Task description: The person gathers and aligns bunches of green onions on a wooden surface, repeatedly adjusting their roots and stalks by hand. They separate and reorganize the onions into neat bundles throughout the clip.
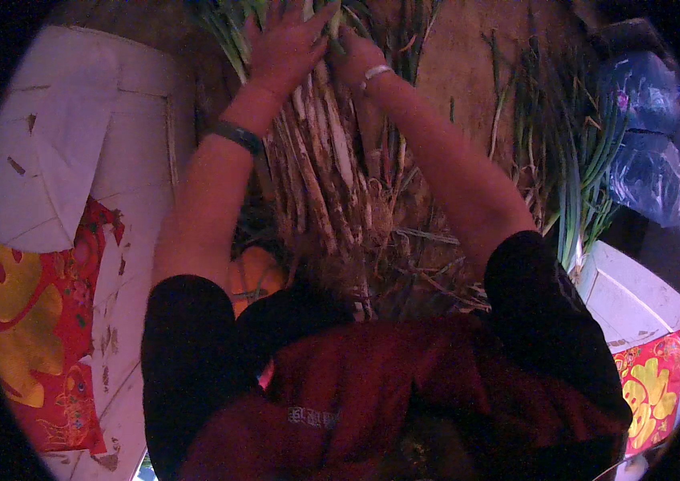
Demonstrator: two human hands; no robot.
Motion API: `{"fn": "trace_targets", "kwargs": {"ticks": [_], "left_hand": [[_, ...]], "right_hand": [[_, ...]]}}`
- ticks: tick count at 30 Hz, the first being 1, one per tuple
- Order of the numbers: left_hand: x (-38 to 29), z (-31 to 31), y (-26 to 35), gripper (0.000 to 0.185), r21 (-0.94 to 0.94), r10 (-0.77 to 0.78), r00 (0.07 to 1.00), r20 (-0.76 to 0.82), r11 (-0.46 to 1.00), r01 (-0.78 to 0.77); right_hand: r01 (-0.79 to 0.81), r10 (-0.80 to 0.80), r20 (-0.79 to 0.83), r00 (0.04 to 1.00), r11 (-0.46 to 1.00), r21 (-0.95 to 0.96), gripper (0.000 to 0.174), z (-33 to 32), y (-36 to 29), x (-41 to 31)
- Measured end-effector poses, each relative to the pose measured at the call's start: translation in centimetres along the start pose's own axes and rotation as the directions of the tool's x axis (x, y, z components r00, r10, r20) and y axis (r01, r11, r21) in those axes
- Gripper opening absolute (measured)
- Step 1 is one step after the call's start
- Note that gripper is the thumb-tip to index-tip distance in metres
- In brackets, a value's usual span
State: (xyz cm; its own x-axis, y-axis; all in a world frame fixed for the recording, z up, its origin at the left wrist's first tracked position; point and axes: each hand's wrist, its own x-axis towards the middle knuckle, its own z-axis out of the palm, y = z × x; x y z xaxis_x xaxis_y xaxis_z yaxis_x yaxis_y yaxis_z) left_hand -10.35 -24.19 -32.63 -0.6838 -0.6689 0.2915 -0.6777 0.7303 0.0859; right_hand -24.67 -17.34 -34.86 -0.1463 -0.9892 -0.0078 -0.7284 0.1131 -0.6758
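Note:
A thick bundle of long green onions [325,156] lies before me, its pale, soil-streaked stems and roots pointing towards my body and its green leaves at the top edge of the view. My left hand [286,45] rests across the upper stems and leaves, palm down with fingers spread. Against the right side of the same bundle is my right hand [355,57], its fingers curled and partly hidden behind the leaves. Whether it grips any stems cannot be told. A dark band circles my left wrist and a light bracelet my right one.
More green onions [580,144] lie on the brown surface [454,66] at the right, beside clear plastic bags [646,174]. White panels with red and yellow decorations stand on both sides. An orange object [255,273] shows near my body among loose roots and leaves.

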Motion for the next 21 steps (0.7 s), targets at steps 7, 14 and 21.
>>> {"fn": "trace_targets", "kwargs": {"ticks": [7,14,21], "left_hand": [[3.3,-2.3,0.2,0.046,0.019,0.351,0.848,0.398,0.921,-0.39],[3.7,-1.9,-0.2,0.035,-0.027,0.422,0.872,0.248,0.903,-0.429],[4.0,-2.1,0.7,0.028,0.134,0.599,0.797,-0.074,0.798,-0.587]], "right_hand": [[0.191,-0.132,0.21,0.969,0.938,-0.288,0.058,5.1,2.8,4.8],[0.199,-0.184,-0.271,0.945,0.98,0.029,0.054,-4.5,0.1,-16.1],[0.378,-0.462,0.612,0.641,0.885,0.272,0.039,-0.5,-2.9,-34.2]]}}
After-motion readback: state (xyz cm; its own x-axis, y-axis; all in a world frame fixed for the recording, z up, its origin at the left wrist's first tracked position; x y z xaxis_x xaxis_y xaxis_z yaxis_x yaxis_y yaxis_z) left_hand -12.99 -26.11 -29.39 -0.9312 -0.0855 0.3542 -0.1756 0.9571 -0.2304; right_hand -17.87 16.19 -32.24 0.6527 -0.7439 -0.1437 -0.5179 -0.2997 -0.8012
